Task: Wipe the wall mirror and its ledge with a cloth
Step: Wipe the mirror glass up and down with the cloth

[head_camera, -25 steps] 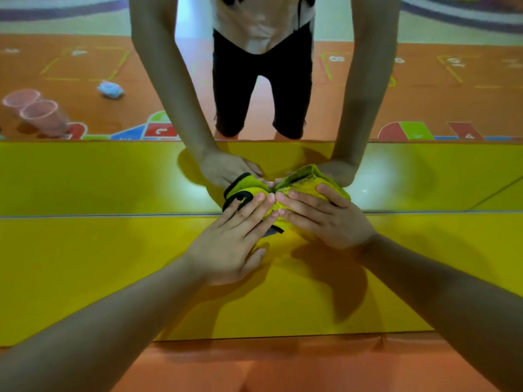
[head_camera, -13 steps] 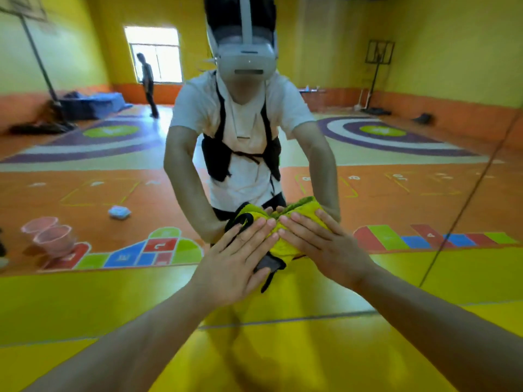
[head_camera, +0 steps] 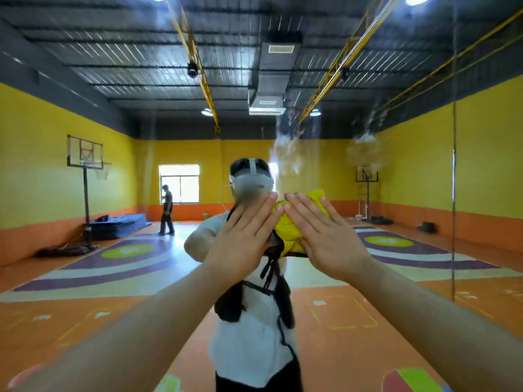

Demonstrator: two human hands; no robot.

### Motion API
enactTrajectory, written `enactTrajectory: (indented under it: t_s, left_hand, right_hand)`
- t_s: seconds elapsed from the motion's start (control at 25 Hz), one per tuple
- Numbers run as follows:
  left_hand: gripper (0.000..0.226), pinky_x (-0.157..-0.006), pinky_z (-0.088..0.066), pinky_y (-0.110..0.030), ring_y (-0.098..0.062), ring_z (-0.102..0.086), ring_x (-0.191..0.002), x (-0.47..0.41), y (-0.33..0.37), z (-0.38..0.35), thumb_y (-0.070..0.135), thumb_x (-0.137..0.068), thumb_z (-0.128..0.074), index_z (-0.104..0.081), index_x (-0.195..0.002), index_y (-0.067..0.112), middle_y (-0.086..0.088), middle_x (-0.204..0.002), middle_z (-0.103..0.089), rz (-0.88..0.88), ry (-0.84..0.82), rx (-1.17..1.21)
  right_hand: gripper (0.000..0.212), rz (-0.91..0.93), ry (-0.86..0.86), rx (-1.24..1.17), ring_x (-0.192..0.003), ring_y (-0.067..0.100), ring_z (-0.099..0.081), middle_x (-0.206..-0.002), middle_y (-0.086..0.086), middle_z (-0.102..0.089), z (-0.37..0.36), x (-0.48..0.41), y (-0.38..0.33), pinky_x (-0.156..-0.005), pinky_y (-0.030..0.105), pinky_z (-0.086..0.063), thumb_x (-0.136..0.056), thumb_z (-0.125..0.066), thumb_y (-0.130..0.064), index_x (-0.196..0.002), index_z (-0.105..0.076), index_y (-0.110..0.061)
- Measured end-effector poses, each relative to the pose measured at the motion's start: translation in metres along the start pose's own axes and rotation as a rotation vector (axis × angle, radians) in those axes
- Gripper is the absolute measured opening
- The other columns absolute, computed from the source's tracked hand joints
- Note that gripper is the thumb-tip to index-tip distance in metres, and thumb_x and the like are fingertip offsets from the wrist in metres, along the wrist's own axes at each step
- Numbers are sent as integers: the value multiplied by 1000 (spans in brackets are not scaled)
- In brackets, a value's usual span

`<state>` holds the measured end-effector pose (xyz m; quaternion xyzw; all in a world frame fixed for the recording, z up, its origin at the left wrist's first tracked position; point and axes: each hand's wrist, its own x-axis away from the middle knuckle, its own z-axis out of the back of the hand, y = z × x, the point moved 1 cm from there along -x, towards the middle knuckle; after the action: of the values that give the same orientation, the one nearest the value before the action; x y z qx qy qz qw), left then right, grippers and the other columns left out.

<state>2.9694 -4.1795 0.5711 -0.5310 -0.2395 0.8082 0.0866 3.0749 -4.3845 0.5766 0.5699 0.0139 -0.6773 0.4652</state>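
Observation:
The wall mirror (head_camera: 113, 193) fills the whole view and reflects a gym hall and my own body. A yellow cloth (head_camera: 291, 230) with a black trim is pressed flat against the glass at head height. My left hand (head_camera: 243, 239) and my right hand (head_camera: 325, 236) both lie on the cloth with fingers stretched, fingertips nearly meeting. Most of the cloth is hidden under my palms. White smears (head_camera: 285, 154) mark the glass just above the cloth. The ledge is out of view.
A vertical seam in the mirror (head_camera: 453, 176) runs at the right. More smears (head_camera: 365, 148) sit up right of the hands. Reflected: a basketball hoop (head_camera: 85, 154), blue mats, a person standing by a window (head_camera: 167, 209).
Both hands slid the cloth from the yellow ledge up the mirror to head height. My head tilted up, so the ledge dropped out of view and the ceiling's reflection appeared.

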Motion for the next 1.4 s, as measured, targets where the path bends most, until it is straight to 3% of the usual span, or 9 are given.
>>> enactTrajectory:
  t_s: [0.24,0.36,0.56,0.68,0.76,0.8,0.96,1.16,1.4]
  left_hand:
    - [92,-126,-22,-51,-25,-8,-159,-143,-77,32,25,-91,-71,-13,-163,17,-7,-171,-13,-57,16,-41]
    - [82,-125,-24,-50,-23,-10,-159,-223,-123,59,24,-98,-62,-13,-163,18,-4,-171,-12,-115,41,-96]
    - [78,-128,8,-35,-9,21,-154,-299,-142,105,29,-104,-46,4,-163,25,7,-169,17,43,-155,-39]
    - [83,-123,13,-26,-4,16,-154,-290,-138,128,37,-86,-35,-11,-163,23,11,-167,9,74,-282,283]
    - [73,-128,2,-29,-5,0,-156,-278,-134,133,43,-91,-28,-31,-160,18,7,-169,-10,166,-164,433]
    - [64,-129,-4,-31,-5,-6,-156,-273,-133,131,43,-100,-30,-37,-158,18,6,-168,-18,232,-81,446]
    - [54,-129,-14,-41,-10,-12,-157,-268,-114,105,41,-110,-29,-36,-159,20,3,-169,-24,419,118,256]
    - [51,-126,-13,-45,-21,-13,-158,-246,-87,66,41,-110,-30,-34,-159,29,-3,-170,-21,424,259,-29]
    - [50,-125,-21,-51,-24,-17,-158,-156,-35,22,37,-109,-34,-40,-157,25,-7,-169,-24,414,304,-71]
  right_hand:
    - [68,-51,41,56,-158,17,0,-172,0,-5,37,-116,92,-127,49,-9,-102,-31,-34,-164,-11,-17]
    - [68,-92,91,52,-158,15,-1,-171,0,-9,60,-183,138,-128,47,-7,-101,-28,-37,-164,-13,-17]
    - [69,-153,58,-81,-156,9,12,-172,-3,0,94,-244,184,-128,43,7,-100,-23,-38,-164,-5,-21]
    - [73,-209,47,-380,-156,7,9,-171,-5,-5,107,-245,173,-127,41,13,-94,-11,-47,-163,-20,-23]
    - [63,-334,129,-470,-157,9,1,-170,-4,-15,107,-249,156,-127,42,10,-103,-13,-47,-159,-32,-24]
    - [58,-376,180,-385,-158,12,0,-170,-2,-17,101,-249,146,-127,45,7,-107,-17,-45,-159,-32,-25]
    - [56,-394,320,-58,-159,23,-2,-171,5,-14,62,-241,119,-127,55,-5,-110,-19,-44,-162,-22,-23]
    - [50,-367,442,-30,-157,25,-17,-167,5,-29,47,-228,113,-125,55,-17,-111,-31,-41,-157,-38,-22]
    - [50,-390,419,-50,-157,26,-17,-168,5,-25,12,-139,53,-124,56,-22,-110,-37,-36,-158,-36,-22]
